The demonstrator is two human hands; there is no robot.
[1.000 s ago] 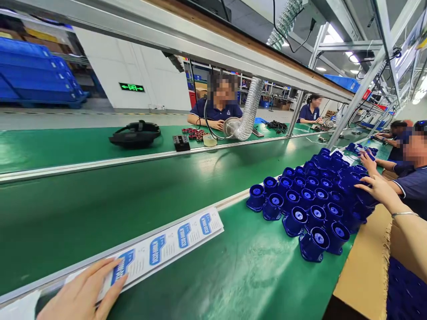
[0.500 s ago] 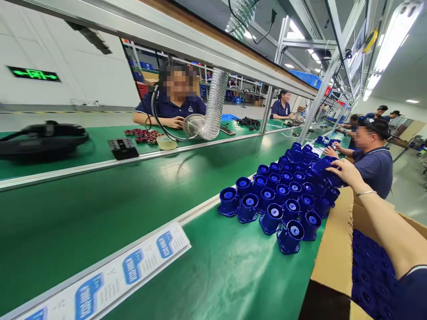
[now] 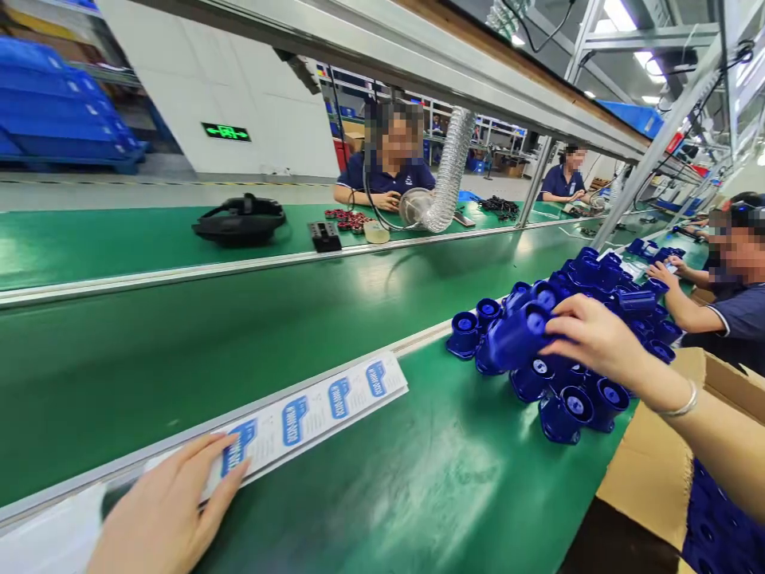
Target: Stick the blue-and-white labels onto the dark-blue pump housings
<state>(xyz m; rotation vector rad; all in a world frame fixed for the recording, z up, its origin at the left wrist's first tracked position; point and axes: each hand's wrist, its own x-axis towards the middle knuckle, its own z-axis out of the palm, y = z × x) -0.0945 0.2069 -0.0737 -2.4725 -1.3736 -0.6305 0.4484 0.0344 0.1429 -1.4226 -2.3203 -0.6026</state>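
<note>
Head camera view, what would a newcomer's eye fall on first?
Dark blue housings crowd the bench at right, where the right hand grips a tilted housing. At lower left, the left hand rests on blue and white labels. Near the upper middle hangs a silver duct.

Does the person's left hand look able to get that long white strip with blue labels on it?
Probably yes: the left hand rests on the white strip, nothing covers its far end, and the right hand is off to the side, holding a round blue plastic part.
</note>
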